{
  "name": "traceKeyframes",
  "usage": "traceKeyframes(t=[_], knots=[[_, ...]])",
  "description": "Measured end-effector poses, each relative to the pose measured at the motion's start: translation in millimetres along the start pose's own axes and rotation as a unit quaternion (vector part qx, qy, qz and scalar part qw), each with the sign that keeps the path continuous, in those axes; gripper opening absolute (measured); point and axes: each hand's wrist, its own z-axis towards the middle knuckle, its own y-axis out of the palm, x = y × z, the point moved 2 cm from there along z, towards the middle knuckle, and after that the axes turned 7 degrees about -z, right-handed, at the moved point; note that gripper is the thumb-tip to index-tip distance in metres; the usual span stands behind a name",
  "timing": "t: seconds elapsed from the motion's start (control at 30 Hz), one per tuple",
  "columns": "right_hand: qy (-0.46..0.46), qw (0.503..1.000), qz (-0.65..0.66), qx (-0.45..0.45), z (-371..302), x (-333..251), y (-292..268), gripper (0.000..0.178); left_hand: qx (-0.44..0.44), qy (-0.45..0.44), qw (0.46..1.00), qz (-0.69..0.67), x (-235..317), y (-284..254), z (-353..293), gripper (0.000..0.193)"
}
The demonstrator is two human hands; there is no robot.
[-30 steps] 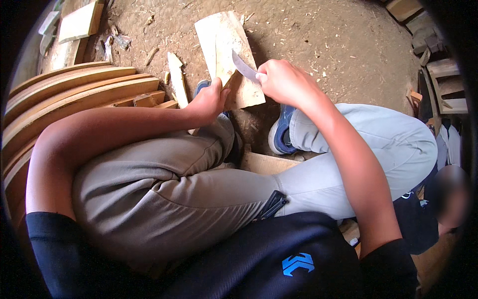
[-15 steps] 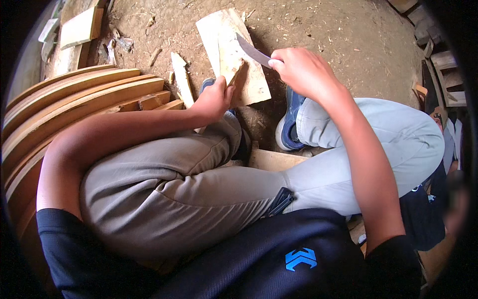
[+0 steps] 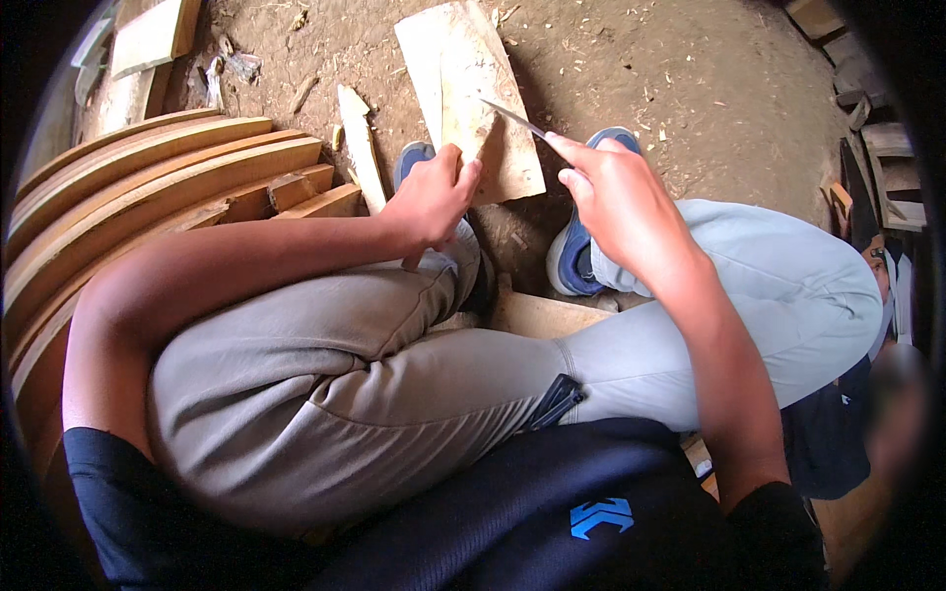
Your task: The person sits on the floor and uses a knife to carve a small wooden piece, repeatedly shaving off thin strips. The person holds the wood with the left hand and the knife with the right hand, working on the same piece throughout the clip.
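Closed around the lower end of a pale piece of wood (image 3: 467,122) with a brown, rough edge is my left hand (image 3: 434,197). Behind that piece lies a flat wooden board (image 3: 514,167) on the ground between my feet. Where the held piece ends and the board begins is hard to make out. My right hand (image 3: 626,212) grips a knife (image 3: 514,116) by its handle, which the fingers mostly hide. The blade points up and left, its tip over the upper part of the wood. Whether the edge touches the wood cannot be told.
Curved wooden planks (image 3: 168,167) are stacked at my left. A splintered wood strip (image 3: 362,148) lies beside my left shoe (image 3: 414,158). Chips litter the dirt floor (image 3: 670,79). Stacked timber (image 3: 887,148) and part of another person (image 3: 838,443) are at the right edge.
The knife has turned so its blade looks narrower, and my right hand has come lower and slightly right. My left hand still holds the wood. The whole view has shifted a little.
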Motion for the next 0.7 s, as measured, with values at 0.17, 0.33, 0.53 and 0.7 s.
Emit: traceKeyframes(t=[0.17, 0.33, 0.53, 0.7], knots=[[0.004, 1.0, 0.026, 0.008, -2, -6, 9, 0.032, 0.072, 0.097, 0.99, 0.069, -10, 0, 6, 0.048], [0.034, 0.994, 0.104, -0.009, -3, 0, 15, 0.032, 0.078, 0.042, 0.996, 0.033, -4, 4, 1, 0.046], [0.02, 0.994, 0.1, -0.033, -4, -2, 19, 0.03, 0.092, 0.047, 0.993, 0.058, -13, 8, 6, 0.047], [0.008, 0.994, 0.106, -0.023, -5, -3, 26, 0.03, 0.097, 0.025, 0.994, 0.03, -6, 11, 2, 0.047]])
